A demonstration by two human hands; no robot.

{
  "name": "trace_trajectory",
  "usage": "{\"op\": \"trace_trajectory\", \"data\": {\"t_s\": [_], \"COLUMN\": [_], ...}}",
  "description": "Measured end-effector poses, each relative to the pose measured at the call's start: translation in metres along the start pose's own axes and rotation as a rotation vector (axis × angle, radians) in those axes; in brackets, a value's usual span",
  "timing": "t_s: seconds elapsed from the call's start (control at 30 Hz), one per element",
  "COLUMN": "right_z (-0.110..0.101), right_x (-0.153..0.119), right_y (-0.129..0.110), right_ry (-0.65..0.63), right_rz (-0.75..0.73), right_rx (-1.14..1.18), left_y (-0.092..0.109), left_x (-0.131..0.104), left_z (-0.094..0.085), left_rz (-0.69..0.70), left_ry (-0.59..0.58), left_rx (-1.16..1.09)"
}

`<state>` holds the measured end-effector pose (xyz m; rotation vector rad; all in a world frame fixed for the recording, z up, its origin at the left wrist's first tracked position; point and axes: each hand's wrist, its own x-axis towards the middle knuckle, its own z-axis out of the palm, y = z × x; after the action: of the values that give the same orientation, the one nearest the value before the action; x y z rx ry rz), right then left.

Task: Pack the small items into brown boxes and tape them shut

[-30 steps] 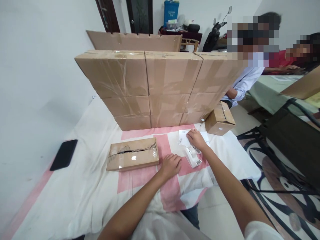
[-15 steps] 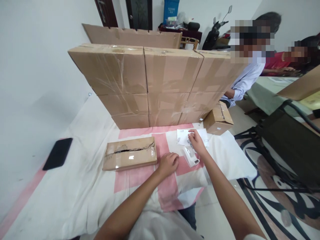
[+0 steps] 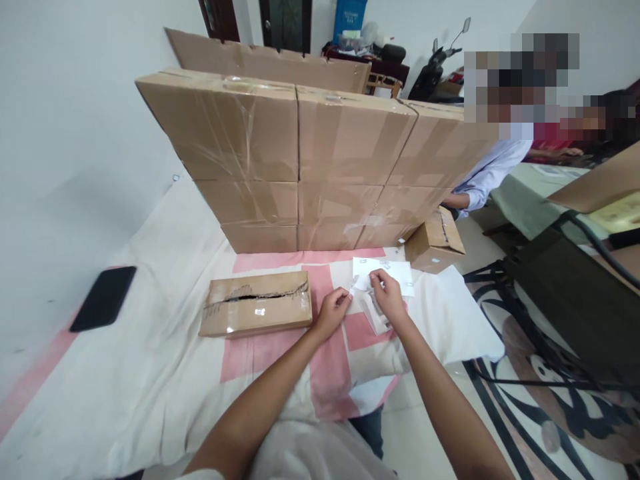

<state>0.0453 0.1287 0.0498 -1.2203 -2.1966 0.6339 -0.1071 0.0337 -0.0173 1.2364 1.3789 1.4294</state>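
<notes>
My left hand (image 3: 334, 313) is closed in a pinch, with a small whitish scrap (image 3: 351, 291) at its fingertips. Just right of it, my right hand (image 3: 387, 297) has its thumb and fingers pressed together over the near edge of a white sheet (image 3: 395, 270). Whatever the right fingers hold is too small to make out. Several small pieces with grey marks lie on the sheet. Partly covered by the right hand is a white device (image 3: 373, 313), which looks like a small tape dispenser. Left of my left hand rests a cardboard box (image 3: 270, 313) with a torn slit along its top.
Stacked taped cartons (image 3: 340, 147) form a wall behind the work area. A smaller carton (image 3: 435, 243) stands at their right end. A black phone-like slab (image 3: 104, 298) lies far left on the cloth (image 3: 165, 373). Two people sit beyond, near a dark folding chair (image 3: 565, 307).
My right hand has moved down and left, now partly covering the white device. My left hand has shifted slightly up, and a whitish scrap now shows at its fingertips.
</notes>
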Motion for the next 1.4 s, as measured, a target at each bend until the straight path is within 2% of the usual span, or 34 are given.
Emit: {"op": "trace_trajectory", "data": {"t_s": [0.1,0.2,0.4,0.53,0.67,0.77,0.9,0.97,1.13,1.4], "right_z": [-0.008,-0.010,-0.002,-0.007,-0.019,-0.028,-0.043,-0.049,-0.057,-0.045], "right_x": [0.017,0.034,0.046,0.046,0.042,0.039,0.034,0.030,0.024,0.024], "right_y": [0.021,0.040,0.063,0.071,0.076,0.076,0.065,0.057,0.041,0.051], "right_ry": [0.086,0.098,-0.108,-0.261,-0.289,-0.170,0.130,0.233,0.349,0.447], "right_rz": [0.076,0.131,0.091,0.031,-0.014,-0.007,0.051,0.060,0.071,0.219], "right_rx": [-0.157,-0.326,-0.515,-0.496,-0.403,-0.326,-0.251,-0.213,-0.097,0.101], "left_y": [0.000,0.000,0.001,0.002,0.002,0.000,-0.002,-0.002,-0.001,0.001], "left_x": [-0.002,-0.003,-0.005,-0.005,-0.004,-0.003,-0.004,-0.005,-0.005,-0.006], "left_z": [0.000,0.003,0.004,0.003,0.004,0.004,0.004,0.003,0.003,0.001], "left_rz": [-0.001,0.013,0.022,0.023,0.021,0.018,0.012,0.010,0.006,0.007], "left_ry": [-0.011,-0.067,-0.124,-0.132,-0.130,-0.127,-0.130,-0.132,-0.137,-0.157], "left_rx": [-0.004,0.015,0.083,0.105,0.109,0.103,0.097,0.097,0.107,0.119]}}
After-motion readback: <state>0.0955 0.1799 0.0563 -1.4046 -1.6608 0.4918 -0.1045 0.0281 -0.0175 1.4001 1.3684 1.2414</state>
